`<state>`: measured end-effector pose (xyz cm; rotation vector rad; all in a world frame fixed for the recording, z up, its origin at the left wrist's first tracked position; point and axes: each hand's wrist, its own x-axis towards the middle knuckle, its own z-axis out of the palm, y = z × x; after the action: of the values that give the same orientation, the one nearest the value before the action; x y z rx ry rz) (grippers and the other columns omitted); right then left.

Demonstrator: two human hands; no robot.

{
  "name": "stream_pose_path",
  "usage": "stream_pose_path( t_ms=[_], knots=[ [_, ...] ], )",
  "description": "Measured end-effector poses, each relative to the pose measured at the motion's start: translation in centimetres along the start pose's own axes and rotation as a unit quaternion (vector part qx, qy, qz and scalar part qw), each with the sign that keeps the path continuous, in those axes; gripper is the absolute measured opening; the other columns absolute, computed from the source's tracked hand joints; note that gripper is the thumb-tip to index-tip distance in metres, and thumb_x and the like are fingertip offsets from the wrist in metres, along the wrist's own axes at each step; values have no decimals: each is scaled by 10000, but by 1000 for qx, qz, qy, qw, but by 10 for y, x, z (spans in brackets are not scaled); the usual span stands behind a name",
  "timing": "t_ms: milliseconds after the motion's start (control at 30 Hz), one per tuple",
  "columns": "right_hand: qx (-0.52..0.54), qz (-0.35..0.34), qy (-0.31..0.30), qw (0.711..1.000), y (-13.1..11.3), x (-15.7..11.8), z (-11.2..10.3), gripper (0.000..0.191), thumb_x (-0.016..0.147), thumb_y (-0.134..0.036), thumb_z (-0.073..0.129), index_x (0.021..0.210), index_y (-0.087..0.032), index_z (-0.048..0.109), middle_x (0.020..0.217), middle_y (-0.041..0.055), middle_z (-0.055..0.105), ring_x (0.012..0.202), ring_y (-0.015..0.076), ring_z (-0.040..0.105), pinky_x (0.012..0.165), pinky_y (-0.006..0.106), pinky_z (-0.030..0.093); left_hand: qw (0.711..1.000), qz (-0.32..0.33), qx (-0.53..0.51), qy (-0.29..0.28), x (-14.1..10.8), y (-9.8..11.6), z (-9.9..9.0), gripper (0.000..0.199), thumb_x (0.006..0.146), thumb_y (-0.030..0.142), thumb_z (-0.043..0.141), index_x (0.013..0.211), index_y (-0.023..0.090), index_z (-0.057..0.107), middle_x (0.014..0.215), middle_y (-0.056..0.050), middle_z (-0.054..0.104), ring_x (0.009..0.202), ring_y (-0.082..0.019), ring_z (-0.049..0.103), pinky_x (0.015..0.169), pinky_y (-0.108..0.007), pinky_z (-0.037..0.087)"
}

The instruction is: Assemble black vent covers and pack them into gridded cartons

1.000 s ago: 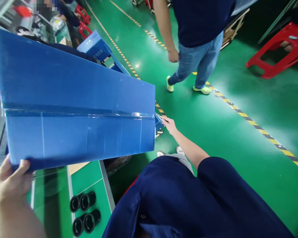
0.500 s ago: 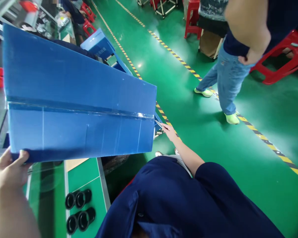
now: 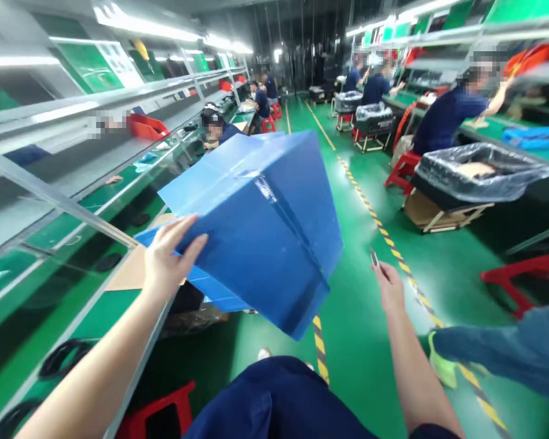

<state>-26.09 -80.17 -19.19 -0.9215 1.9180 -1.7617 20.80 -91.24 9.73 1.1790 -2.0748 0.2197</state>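
A large blue box (image 3: pixel 265 244) with clear tape along its seam is tilted in the air in front of me. My left hand (image 3: pixel 171 253) grips its near left edge, thumb on the outer face. Some flaps hang open at its left and lower side. Off to the right of the box, my right hand (image 3: pixel 390 283) is closed around a small cutter-like tool (image 3: pixel 374 257) with its tip pointing up. The right hand does not touch the box. The inside of the box is hidden.
A green workbench (image 3: pixel 91 314) with black rings and cardboard runs along the left. A red stool (image 3: pixel 165 414) stands low beside it. A person's leg (image 3: pixel 507 350) is at the right. Seated people and a plastic-lined bin (image 3: pixel 480 174) are further back.
The view has lifted toward the room. The blue box has turned and moved right, its end now facing me. My right hand with the tool is now apart from it.
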Motion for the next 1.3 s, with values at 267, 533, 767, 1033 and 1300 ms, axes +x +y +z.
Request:
stream_pose_path(
  t_ms=[267, 533, 767, 1033, 1300],
  knots=[
    [-208, -455, -109, 859, -283, 80, -18, 237, 1024, -382, 546, 1048, -284, 760, 1022, 26, 761, 971, 202, 683, 1204, 501, 321, 971, 220, -83, 30, -56, 103, 21, 665, 908, 120, 693, 1517, 303, 496, 1199, -91, 758, 1196, -297, 678, 1235, -663, 242],
    [-340, -522, -316, 715, -328, 76, -3, 304, 1063, -329, 480, 1158, -346, 768, 972, -6, 747, 956, 174, 631, 1249, 544, 125, 973, 211, -82, 47, -75, 95, 14, 626, 904, 134, 686, 1477, 340, 541, 1191, -82, 758, 1194, -318, 678, 1211, -671, 295],
    [-346, -557, -382, 651, -341, 83, 12, 334, 1059, -269, 466, 1141, -390, 766, 982, -23, 742, 984, 174, 604, 1224, 584, 101, 975, 204, -85, 40, -87, 100, 11, 638, 895, 123, 695, 1472, 347, 543, 1201, -81, 750, 1205, -314, 667, 1206, -656, 302],
    [-386, -590, -438, 558, -359, 106, 27, 417, 1003, -157, 439, 1143, -369, 769, 951, -22, 721, 976, 178, 585, 1193, 588, 170, 976, 197, -88, 40, -91, 104, 11, 569, 914, 155, 668, 1436, 362, 576, 1209, -70, 744, 1225, -300, 653, 1211, -641, 302],
    [-465, -610, -418, 487, -352, 134, 30, 338, 906, -109, 551, 927, -328, 807, 805, 2, 670, 954, 201, 557, 1188, 507, 228, 976, 196, -88, 42, -101, 106, 7, 608, 888, 118, 684, 1434, 366, 578, 1205, -68, 748, 1227, -317, 646, 1196, -652, 312]
  ],
)
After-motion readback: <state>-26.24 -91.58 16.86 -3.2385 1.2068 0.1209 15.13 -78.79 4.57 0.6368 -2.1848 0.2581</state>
